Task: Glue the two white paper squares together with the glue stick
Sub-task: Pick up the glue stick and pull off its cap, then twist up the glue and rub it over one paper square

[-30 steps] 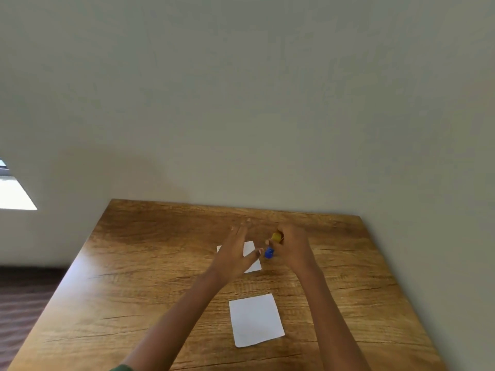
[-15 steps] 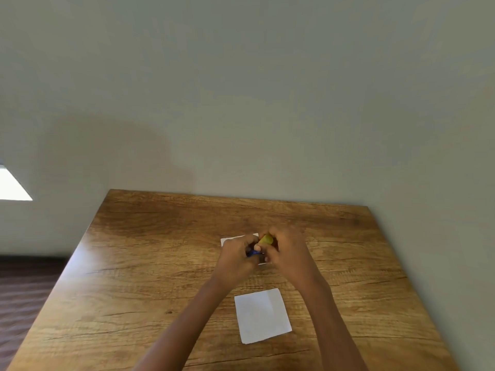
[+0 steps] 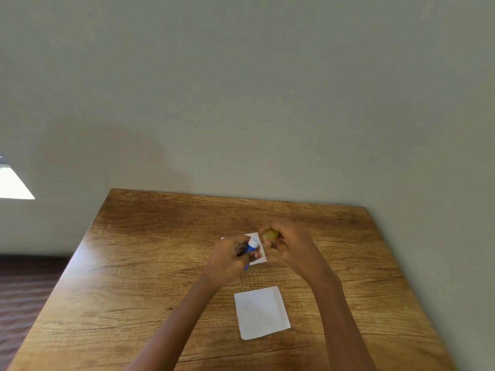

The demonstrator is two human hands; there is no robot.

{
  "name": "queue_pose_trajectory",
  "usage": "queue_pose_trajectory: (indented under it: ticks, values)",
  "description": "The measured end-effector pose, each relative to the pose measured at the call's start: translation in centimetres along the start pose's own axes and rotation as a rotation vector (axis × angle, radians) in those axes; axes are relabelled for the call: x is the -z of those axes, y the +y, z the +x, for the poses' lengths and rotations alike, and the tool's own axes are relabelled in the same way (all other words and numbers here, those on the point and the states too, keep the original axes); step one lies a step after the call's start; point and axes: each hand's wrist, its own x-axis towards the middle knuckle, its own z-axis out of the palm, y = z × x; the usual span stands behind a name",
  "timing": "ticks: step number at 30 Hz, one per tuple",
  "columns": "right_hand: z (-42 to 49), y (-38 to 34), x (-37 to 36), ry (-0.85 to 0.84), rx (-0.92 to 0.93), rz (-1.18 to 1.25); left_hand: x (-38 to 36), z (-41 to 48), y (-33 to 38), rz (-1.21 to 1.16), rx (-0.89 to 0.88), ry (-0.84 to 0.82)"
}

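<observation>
My left hand (image 3: pixel 231 257) is closed around the blue body of the glue stick (image 3: pixel 251 246), whose white tip is bare and points up and to the right. A short gap away, my right hand (image 3: pixel 288 243) pinches the yellow cap (image 3: pixel 269 234). Both hands hover above the far white paper square (image 3: pixel 260 257), which they mostly hide. The near white paper square (image 3: pixel 262 311) lies flat on the table between my forearms.
The wooden table (image 3: pixel 139 277) stands in a corner, with a plain wall along its far edge and its right side. To the left the floor drops away below the table edge, with a bright window patch (image 3: pixel 13 183) at far left.
Both hands met on the glue stick, then drew apart: the yellow cap came off in my right hand while the blue body passed into my left hand.
</observation>
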Motion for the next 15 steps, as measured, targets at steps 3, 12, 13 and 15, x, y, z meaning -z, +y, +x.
queue_pose_trajectory:
  ticks: [3,12,13,15]
  values:
    - [0.0,2.4,0.5,0.123,-0.081,-0.038,0.7,-0.2,-0.2,-0.058,0.054,0.071]
    - [0.1,8.6,-1.3,0.167,-0.26,-0.259,0.9,-0.3,-0.1,-0.093,0.124,0.18]
    - [0.2,8.8,-1.6,0.165,-0.255,-0.274,0.9,-0.3,-0.1,-0.09,0.13,0.187]
    - [0.4,9.2,-2.0,0.159,-0.249,-0.309,0.8,-0.3,-0.2,-0.087,0.142,0.193]
